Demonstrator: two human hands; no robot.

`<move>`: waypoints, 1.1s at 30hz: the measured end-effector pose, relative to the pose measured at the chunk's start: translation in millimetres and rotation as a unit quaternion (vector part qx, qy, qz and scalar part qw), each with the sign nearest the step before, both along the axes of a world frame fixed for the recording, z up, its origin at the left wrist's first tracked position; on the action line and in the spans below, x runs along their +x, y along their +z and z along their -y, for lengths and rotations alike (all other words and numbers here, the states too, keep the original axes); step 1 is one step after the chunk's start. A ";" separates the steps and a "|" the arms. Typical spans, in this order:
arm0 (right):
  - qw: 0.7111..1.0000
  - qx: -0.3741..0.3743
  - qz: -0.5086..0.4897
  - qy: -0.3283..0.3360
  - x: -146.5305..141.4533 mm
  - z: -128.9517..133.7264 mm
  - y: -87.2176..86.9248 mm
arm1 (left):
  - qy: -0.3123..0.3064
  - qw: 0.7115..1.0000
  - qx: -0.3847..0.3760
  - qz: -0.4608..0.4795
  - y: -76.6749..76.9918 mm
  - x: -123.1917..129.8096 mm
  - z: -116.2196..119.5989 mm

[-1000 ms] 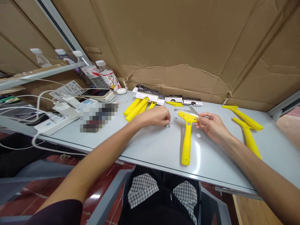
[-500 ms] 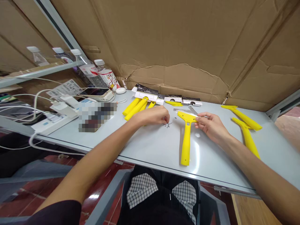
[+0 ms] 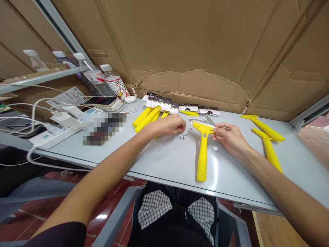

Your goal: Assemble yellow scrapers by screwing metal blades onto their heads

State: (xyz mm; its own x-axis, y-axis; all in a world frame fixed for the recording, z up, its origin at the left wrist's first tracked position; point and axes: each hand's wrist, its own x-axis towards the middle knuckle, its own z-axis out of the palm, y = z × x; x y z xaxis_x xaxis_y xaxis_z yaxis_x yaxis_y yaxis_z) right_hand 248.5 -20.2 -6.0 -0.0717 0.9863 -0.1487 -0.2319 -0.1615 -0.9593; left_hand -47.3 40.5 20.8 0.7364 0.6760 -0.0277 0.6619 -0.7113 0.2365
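Observation:
My right hand [image 3: 230, 136] pinches the right end of the head of a yellow scraper [image 3: 203, 154], whose handle points towards me. Thin metal blades [image 3: 209, 119] lie just behind that head. Over the table, my left hand [image 3: 171, 124] has its fingertips curled together, and whatever they hold is too small or hidden to name. Just below those fingertips lies a small scatter of metal screws [image 3: 183, 137]. Several yellow scraper handles [image 3: 147, 118] rest behind my left hand, partly covered by it.
Black-and-white blade packets [image 3: 189, 107] lie along the cardboard at the back. Two yellow scraper handles [image 3: 268, 151] rest on the right. A power strip [image 3: 48, 135] with white cables, a phone [image 3: 102, 101] and drink bottles [image 3: 114, 80] occupy the left side.
My left fingertips have lifted slightly off the screws, which show a little more. My right hand keeps its hold on the scraper. The whole view has shifted slightly.

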 end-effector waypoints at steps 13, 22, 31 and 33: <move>1.000 -0.001 0.000 0.002 -0.5 0.6 1.1 | -0.005 1.000 -0.006 -0.030 0.7 -4.8 -3.5; 1.000 0.001 0.000 0.003 -1.2 1.1 2.1 | 0.009 0.999 0.000 -0.036 2.5 -3.5 1.0; 1.000 0.005 0.001 0.003 -0.7 -0.3 -1.0 | 0.029 0.999 0.020 -0.031 -6.8 -6.5 -1.9; 1.000 0.005 0.001 0.004 -0.5 -0.4 -1.4 | 0.038 0.999 0.026 -0.016 -8.5 -6.1 -1.3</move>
